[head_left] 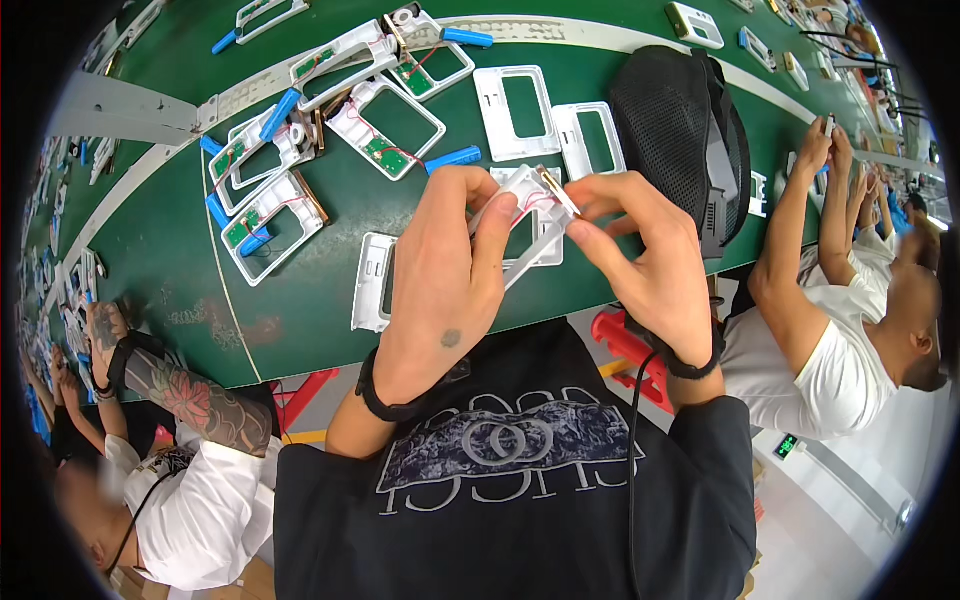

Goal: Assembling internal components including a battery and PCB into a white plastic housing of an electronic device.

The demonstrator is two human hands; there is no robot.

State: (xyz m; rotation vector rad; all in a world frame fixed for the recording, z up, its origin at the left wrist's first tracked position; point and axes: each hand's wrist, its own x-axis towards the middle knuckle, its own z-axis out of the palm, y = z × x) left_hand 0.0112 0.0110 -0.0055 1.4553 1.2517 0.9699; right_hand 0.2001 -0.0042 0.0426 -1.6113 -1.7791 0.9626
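The white plastic frame point(528, 222) is held above the green worktop point(330, 290), with thin red wires point(535, 199) at its upper edge. The left hand point(445, 280) grasps its side; the right hand point(640, 250) pinches the top corner with clenched fingers point(585, 215). Too strong a pull may tear the wires, I think, or the frame may slip onto the loose frames point(515, 110) below.

Left hand point(445, 275), right hand point(645, 255) raised together, fingers pinched (wrists banded).
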